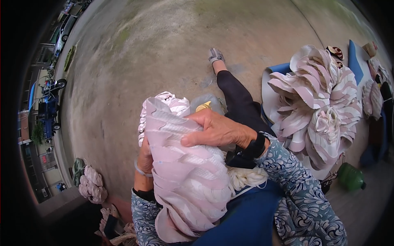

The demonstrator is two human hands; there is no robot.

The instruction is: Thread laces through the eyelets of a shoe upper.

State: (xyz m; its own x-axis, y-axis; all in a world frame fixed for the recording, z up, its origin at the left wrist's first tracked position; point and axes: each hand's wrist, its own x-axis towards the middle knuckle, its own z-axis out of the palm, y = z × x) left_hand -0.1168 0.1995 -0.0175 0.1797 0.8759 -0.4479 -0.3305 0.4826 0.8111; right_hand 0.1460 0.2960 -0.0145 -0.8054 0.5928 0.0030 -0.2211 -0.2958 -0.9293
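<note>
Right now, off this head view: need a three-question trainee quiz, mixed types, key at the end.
1. True or false: the right hand is clear of the pink-and-white layered bundle.

2. Pick one. The plastic container at the lower right, below the large pink-and-white heap, is:
a) red
b) green
c) yellow

3. Which wrist wears the pale bracelet?

Key:
1. False; its thumb rests on the bundle's face.
2. b
3. The left wrist.
</note>
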